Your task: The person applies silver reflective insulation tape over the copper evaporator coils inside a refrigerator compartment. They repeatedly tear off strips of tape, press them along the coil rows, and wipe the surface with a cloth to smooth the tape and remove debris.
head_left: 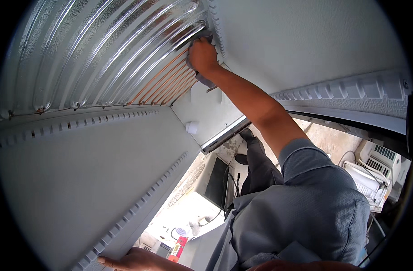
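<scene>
My right arm reaches up inside a white-lined cabinet. My right hand [203, 56] is closed around a bunched grey cloth [204, 80], pressed against the right end of the ribbed cooling coil panel [102, 49]. Silvery tubes cover most of that panel. Beside the cloth, bare copper-coloured tubes [163, 81] show along its lower right corner. At the lower left, my left hand [136, 259] rests at the front edge of the cabinet's side wall [71, 180], a digit stretched out along it. The picture's lower edge cuts off part of this hand.
Notched shelf rails [134, 210] run along both side walls. A small white fitting [191, 127] sticks out near a corner. Outside are a white appliance [202, 198] with a dark panel, a red tool [178, 248], and vented white units [380, 160] at right.
</scene>
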